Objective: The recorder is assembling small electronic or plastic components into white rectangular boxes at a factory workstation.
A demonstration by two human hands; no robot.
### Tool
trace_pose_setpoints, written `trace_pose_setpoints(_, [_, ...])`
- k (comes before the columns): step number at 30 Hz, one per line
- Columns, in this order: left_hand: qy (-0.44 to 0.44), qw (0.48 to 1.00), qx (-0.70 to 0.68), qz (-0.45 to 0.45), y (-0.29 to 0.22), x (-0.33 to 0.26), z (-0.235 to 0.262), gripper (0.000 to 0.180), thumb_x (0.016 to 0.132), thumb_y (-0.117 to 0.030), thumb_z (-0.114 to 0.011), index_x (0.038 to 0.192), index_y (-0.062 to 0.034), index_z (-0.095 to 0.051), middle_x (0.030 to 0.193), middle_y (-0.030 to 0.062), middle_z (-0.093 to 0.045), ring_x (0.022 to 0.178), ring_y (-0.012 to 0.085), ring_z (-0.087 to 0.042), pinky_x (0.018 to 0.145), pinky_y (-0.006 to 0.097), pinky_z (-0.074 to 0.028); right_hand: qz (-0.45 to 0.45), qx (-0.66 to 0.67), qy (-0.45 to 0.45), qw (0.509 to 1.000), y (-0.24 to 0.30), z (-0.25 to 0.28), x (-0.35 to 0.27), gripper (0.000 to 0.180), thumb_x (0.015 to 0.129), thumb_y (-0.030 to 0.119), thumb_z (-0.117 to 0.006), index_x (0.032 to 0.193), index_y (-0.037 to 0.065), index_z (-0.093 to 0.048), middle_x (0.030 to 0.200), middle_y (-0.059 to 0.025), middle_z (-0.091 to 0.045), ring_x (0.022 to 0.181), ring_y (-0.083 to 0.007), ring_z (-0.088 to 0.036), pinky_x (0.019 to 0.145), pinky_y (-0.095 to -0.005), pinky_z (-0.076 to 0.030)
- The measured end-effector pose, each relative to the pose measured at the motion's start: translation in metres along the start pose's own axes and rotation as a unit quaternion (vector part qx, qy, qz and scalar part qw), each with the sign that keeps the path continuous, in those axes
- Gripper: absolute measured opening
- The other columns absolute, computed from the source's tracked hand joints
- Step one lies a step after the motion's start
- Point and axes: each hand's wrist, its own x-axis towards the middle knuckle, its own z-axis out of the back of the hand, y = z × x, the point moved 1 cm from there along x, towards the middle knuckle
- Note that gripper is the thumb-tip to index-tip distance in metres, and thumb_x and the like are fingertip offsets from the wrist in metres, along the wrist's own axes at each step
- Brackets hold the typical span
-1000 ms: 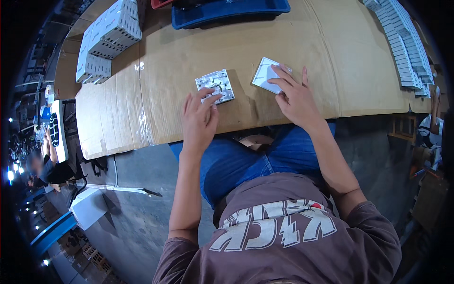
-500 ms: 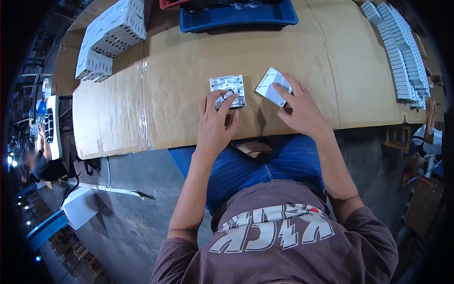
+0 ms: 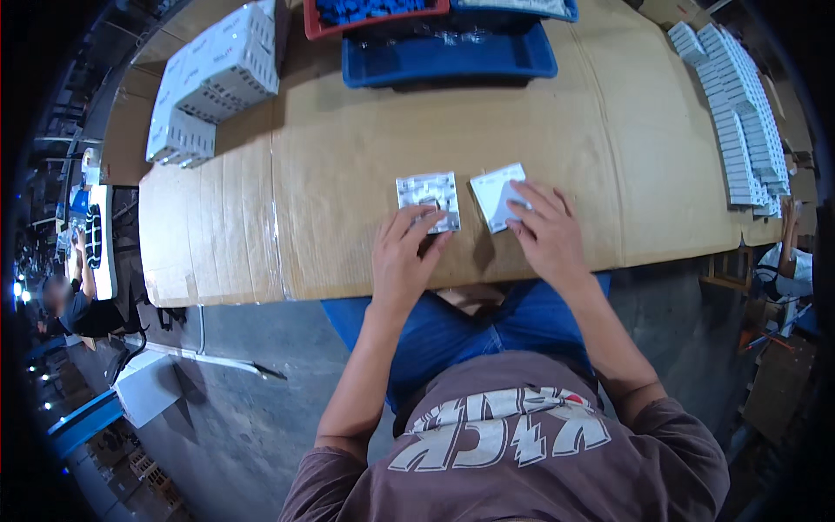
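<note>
On the cardboard-covered table, a white square plastic base (image 3: 424,188) with molded details lies in front of me. My left hand (image 3: 407,254) is at its near edge, fingers curled over the lower part and thumb beside the lower right corner. To the right of it is a smooth white square plate (image 3: 496,198), slightly tilted. My right hand (image 3: 550,233) grips this plate by its right side, fingers on the face and thumb at the near edge. A narrow gap separates the two pieces. My fingers cover part of each one.
Stacked white boxes (image 3: 217,74) stand at the far left, with long rows of white boxes (image 3: 739,122) at the far right. A blue tray (image 3: 448,74) sits beyond my hands, behind it a red tray (image 3: 378,26) of blue parts. Another person (image 3: 78,291) is at left.
The view has shifted, showing more of the far trays. The plate in my right hand has turned straighter, and my left fingers have slid from the base's middle toward its near edge.
</note>
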Motion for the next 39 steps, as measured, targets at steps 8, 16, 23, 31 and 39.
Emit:
trace_pose_setpoints(8, [-0.009, 1.000, -0.007, 0.004, -0.008, 0.005, -0.005, 0.029, 0.083, -0.010, -0.081, 0.111, -0.0067, -0.074, 0.119, 0.0082, -0.071, 0.112, 0.0315, -0.065, 0.098, 0.043, -0.051, -0.023, -0.006, 0.016, 1.000, 0.012, 0.011, 0.034, 0.017, 0.091, 0.023, -0.073, 0.097, 0.010, -0.080, 0.122, -0.0036, -0.073, 0.116, -0.0213, -0.065, 0.112, -0.0502, -0.039])
trace_pose_setpoints(16, [-0.020, 1.000, 0.001, 0.010, -0.012, 0.009, -0.008, 0.033, 0.084, -0.018, -0.080, 0.114, -0.0071, -0.071, 0.121, 0.0102, -0.068, 0.113, 0.0330, -0.062, 0.099, 0.044, -0.049, 0.026, 0.110, -0.084, 0.990, -0.035, 0.015, 0.175, 0.024, 0.095, 0.025, -0.070, 0.110, 0.007, -0.076, 0.117, -0.0087, -0.073, 0.112, -0.0299, -0.066, 0.104, -0.0516, -0.047])
trace_pose_setpoints(23, [-0.051, 0.992, 0.109, -0.030, -0.029, -0.006, -0.003, 0.048, 0.088, -0.026, -0.079, 0.132, -0.0120, -0.065, 0.138, 0.0075, -0.062, 0.134, 0.0348, -0.051, 0.114, 0.053, -0.034, -0.001, 0.027, 0.090, 0.996, -0.040, -0.031, 0.269, 0.058, 0.106, 0.057, -0.047, 0.127, 0.010, -0.075, 0.157, -0.0152, -0.052, 0.143, -0.0383, -0.049, 0.117, -0.0573, -0.039])
trace_pose_setpoints(31, [-0.075, 0.996, 0.041, 0.038, -0.039, -0.029, 0.011, 0.046, 0.089, -0.020, -0.076, 0.133, -0.0117, -0.065, 0.138, 0.0099, -0.060, 0.135, 0.0339, -0.048, 0.115, 0.049, -0.033, -0.045, -0.035, 0.059, 0.997, -0.053, -0.045, 0.275, 0.058, 0.106, 0.056, -0.048, 0.120, 0.007, -0.076, 0.141, -0.0140, -0.065, 0.135, -0.0328, -0.055, 0.110, -0.0563, -0.041])
trace_pose_setpoints(39, [-0.153, 0.962, -0.199, 0.110, -0.046, 0.012, 0.015, 0.029, 0.098, -0.010, -0.069, 0.126, -0.0030, -0.067, 0.123, 0.0114, -0.067, 0.107, 0.0247, -0.064, 0.095, 0.038, -0.049, -0.109, 0.561, -0.057, 0.819, -0.016, 0.024, 0.177, 0.015, 0.099, 0.004, -0.069, 0.113, 0.000, -0.070, 0.095, -0.0051, -0.073, 0.088, -0.0105, -0.070, 0.076, -0.0256, -0.054])
